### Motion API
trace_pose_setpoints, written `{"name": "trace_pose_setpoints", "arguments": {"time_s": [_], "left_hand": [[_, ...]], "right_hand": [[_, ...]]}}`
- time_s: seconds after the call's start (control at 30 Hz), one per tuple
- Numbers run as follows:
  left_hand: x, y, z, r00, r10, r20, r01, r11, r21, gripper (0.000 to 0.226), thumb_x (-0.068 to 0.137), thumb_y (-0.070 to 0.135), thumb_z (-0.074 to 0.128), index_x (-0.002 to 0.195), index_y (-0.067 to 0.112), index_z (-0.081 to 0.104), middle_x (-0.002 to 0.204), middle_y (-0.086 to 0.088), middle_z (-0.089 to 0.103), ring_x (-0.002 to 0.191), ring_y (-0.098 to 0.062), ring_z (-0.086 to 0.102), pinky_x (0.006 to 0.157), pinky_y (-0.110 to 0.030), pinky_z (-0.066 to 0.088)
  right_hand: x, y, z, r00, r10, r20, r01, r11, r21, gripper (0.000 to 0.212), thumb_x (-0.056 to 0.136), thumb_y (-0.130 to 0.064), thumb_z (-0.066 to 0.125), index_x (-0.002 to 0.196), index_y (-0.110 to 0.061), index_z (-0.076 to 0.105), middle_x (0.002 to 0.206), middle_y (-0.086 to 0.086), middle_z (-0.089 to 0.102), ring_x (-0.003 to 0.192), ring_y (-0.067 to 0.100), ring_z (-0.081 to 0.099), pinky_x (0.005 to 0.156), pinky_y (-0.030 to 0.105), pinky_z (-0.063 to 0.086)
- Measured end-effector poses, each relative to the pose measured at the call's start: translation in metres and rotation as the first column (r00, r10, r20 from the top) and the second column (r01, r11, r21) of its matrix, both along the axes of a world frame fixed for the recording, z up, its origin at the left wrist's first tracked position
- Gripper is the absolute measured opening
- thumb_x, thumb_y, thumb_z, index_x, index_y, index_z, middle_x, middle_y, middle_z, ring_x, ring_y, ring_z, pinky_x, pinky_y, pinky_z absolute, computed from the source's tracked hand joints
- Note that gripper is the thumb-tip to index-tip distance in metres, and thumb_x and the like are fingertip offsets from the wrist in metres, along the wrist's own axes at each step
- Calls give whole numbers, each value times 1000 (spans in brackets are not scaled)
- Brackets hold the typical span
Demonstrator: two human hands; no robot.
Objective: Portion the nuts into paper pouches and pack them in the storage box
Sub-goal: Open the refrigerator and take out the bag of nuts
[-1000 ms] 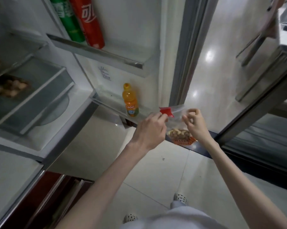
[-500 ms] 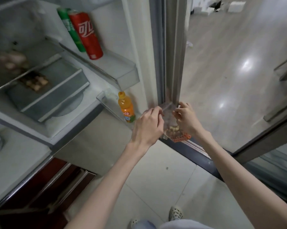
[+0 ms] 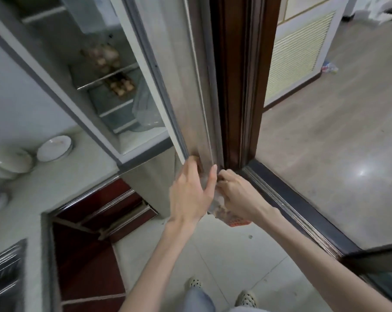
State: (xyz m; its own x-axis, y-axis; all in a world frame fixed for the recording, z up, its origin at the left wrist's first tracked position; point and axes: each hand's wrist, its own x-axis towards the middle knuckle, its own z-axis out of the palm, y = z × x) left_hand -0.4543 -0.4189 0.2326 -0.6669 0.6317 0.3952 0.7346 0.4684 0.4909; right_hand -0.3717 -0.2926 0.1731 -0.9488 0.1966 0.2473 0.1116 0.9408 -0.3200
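A clear plastic bag of nuts [image 3: 230, 216] with an orange printed bottom hangs in front of me at waist height. My right hand [image 3: 237, 194] is closed on the bag's upper part. My left hand [image 3: 190, 192] is just left of it, fingers spread, with its fingertips against the lower edge of the steel fridge door [image 3: 190, 97]. Both hands hide most of the bag. No paper pouch or storage box is in view.
The fridge door stands almost closed, with egg trays [image 3: 120, 86] visible through the gap. A grey counter [image 3: 62, 183] at left carries white plates [image 3: 54, 147] and bowls. Below is an open dark red cupboard [image 3: 104, 212]. A dark door frame and floor track [image 3: 289, 206] run on the right.
The fridge door has swung from wide open to nearly shut. My left hand has let go of the bag's red top and now rests on the door. The bag stays in my right hand.
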Motion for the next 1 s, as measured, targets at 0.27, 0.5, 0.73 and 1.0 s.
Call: {"name": "trace_pose_setpoints", "arguments": {"time_s": [0.27, 0.5, 0.73, 1.0], "left_hand": [[-94, -78, -12, 942, 326, -76, -313, 940, 138, 30, 93, 48, 56, 97, 18, 54, 85, 6, 64, 78, -8, 56, 63, -12, 31], [-190, -120, -15, 860, 509, 23, -508, 852, 126, 35, 92, 46, 59, 103, 12, 60, 84, -4, 70, 79, -28, 66, 61, -29, 39], [-307, -150, -6, 864, 499, 63, -503, 861, 79, 40, 95, 40, 58, 117, 7, 64, 92, -19, 68, 83, -40, 63, 78, -43, 50], [-424, -153, 3, 854, 497, 154, -506, 862, 26, 35, 96, 40, 54, 119, 17, 66, 94, -16, 69, 90, -34, 64, 82, -39, 49]], "right_hand": [[-109, -41, 13, 976, 212, -52, -216, 972, -90, 21, 93, -15, 52, 87, -8, 71, 122, 5, 56, 109, 24, 48, 86, 37, 42], [-228, -62, 33, 956, 293, 9, -292, 956, -20, 24, 93, -18, 50, 90, -5, 70, 114, 5, 57, 106, 25, 48, 88, 43, 42], [-331, -92, 48, 965, 256, 58, -255, 967, -22, 27, 94, -15, 46, 89, -6, 71, 110, 4, 58, 108, 21, 48, 87, 40, 41], [-429, -110, 54, 986, 153, 64, -146, 983, -109, 27, 96, -14, 47, 103, -3, 71, 115, 7, 59, 110, 22, 51, 93, 43, 44]]}}
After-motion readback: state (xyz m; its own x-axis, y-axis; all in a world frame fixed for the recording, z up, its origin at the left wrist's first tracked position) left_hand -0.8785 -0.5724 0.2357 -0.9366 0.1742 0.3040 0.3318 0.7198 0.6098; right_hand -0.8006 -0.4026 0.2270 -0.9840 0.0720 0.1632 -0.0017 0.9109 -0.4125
